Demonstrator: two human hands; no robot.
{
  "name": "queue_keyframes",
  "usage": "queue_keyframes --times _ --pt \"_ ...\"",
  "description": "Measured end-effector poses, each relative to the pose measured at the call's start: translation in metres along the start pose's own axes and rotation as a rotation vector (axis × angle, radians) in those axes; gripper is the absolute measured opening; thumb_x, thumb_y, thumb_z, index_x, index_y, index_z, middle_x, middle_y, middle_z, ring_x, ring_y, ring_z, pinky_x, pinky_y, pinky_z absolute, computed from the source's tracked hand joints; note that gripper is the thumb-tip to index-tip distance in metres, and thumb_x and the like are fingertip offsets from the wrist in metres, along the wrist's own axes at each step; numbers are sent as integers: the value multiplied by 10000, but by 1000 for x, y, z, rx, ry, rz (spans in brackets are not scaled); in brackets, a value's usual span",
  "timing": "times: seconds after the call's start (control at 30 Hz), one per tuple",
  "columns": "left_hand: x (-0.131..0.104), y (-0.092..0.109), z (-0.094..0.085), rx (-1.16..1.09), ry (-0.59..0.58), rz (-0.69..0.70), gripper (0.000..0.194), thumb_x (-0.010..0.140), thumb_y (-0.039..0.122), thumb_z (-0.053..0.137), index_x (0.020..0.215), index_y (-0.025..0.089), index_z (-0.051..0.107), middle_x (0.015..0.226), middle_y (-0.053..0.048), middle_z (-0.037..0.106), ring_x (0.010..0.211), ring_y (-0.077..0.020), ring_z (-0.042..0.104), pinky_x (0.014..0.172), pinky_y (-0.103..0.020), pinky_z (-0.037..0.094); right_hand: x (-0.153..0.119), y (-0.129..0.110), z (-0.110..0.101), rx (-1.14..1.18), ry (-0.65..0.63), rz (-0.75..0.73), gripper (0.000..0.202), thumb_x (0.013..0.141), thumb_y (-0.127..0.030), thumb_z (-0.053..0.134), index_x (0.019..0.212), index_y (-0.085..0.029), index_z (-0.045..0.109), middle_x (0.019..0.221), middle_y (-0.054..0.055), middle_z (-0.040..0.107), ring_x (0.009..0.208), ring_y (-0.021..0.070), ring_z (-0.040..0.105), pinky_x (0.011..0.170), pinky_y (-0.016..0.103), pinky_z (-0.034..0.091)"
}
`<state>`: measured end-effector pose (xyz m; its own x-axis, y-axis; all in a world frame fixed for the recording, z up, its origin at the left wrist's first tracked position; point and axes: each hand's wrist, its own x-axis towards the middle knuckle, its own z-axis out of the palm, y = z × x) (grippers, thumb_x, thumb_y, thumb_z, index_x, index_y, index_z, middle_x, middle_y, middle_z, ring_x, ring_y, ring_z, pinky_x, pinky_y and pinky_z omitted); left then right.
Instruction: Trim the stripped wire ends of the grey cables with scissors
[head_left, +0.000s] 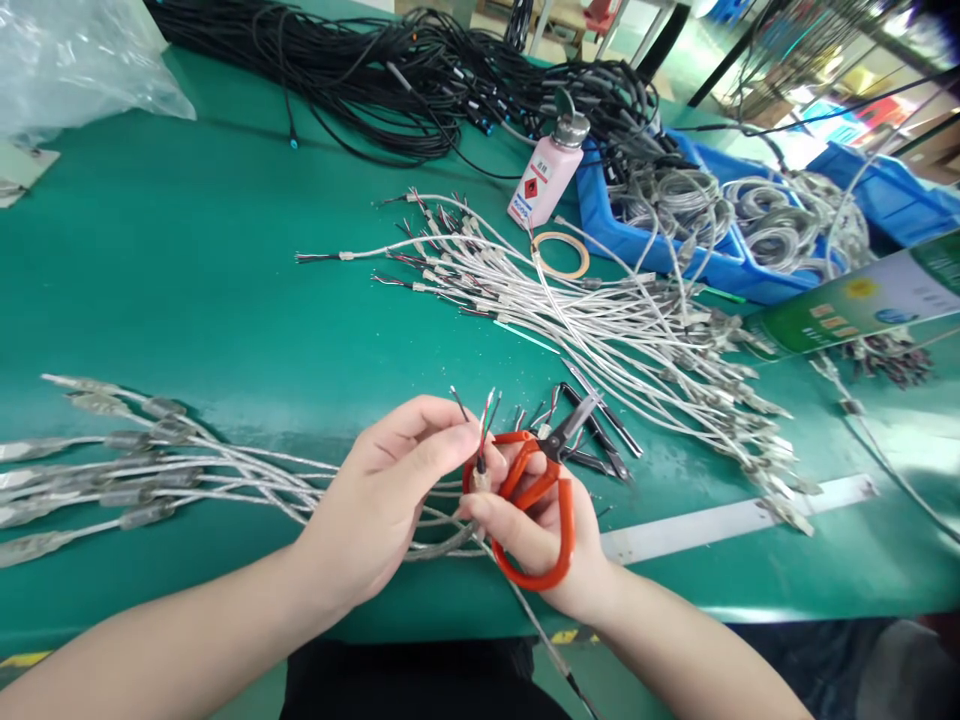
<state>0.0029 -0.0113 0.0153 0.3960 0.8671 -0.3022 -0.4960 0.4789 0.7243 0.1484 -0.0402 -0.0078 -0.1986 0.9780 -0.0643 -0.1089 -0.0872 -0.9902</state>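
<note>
Close to the table's front edge, my left hand [401,480] pinches the thin coloured wires [484,425] fanned out at the end of a cable. My right hand [555,530] grips that cable's end between thumb and finger, just below the bare wires. Hooked in the same hand is a pair of scissors [551,445] with orange handles, its dark blades pointing to the upper right. Under my hands run several grey cables [255,480] with plugs at their left ends. Part of the held cable is hidden by my fingers.
A pile of stripped white cables [585,320] spreads on the green table [187,300]. Tweezers [600,410] and a steel ruler [735,515] lie at right. Behind stand a pink bottle [549,170], a tape roll [561,256], blue bins [607,220] and black cables [337,70].
</note>
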Motion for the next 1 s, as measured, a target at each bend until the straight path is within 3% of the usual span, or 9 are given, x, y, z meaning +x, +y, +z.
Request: queue_keyframes --times 0.5,0.7,1.0 --pt "0 2 -2 -16 -3 -29 153 887 149 617 757 205 678 751 14 676 685 -98 589 610 -177 478 -2 1 -4 43 -18 124 245 814 -351 718 762 -184 547 605 -17 539 529 102 479 496 237 460" --pt "0 1 -2 -13 23 -54 90 847 157 660 773 203 679 713 10 642 612 -100 562 551 -189 477 -1 2 -3 112 -32 87 174 833 -296 698 750 -173 605 655 17 644 586 123 580 537 238 510" --pt "0 2 -1 -11 3 -87 97 873 196 642 777 203 651 714 0 636 590 -125 573 521 -226 499 -3 4 -4 153 -58 150 250 844 -382 715 781 -172 595 656 16 664 524 110 583 488 222 503"
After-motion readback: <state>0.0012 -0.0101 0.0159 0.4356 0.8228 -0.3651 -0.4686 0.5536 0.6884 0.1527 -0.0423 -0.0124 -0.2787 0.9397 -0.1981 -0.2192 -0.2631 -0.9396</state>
